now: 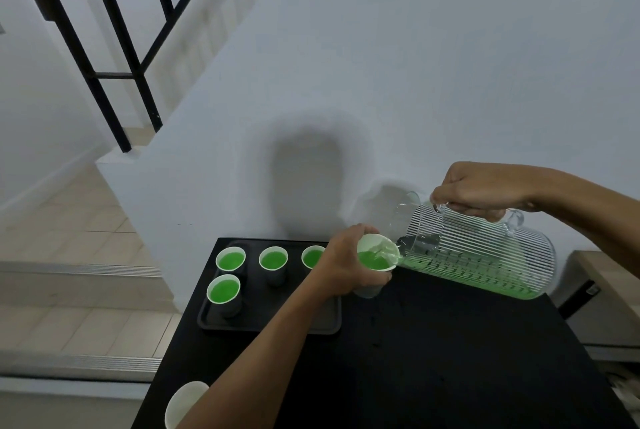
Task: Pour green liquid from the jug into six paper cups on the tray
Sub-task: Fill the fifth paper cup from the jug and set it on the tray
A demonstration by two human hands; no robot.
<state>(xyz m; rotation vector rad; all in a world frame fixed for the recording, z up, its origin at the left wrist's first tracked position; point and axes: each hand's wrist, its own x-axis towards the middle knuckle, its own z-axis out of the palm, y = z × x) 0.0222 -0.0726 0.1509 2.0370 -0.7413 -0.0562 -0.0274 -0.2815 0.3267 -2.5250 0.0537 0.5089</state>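
Mid-right: L hand (341, 264) wrapped round paper cup (373, 242), R hand (481, 193) gripping tilted jug (485, 252) by handle, green liquid (375, 261) pouring in. Four filled cups (230, 260) on tray (270, 327), mid-left.

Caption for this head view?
Right hand tips the jug, filling a paper cup held in the left hand.
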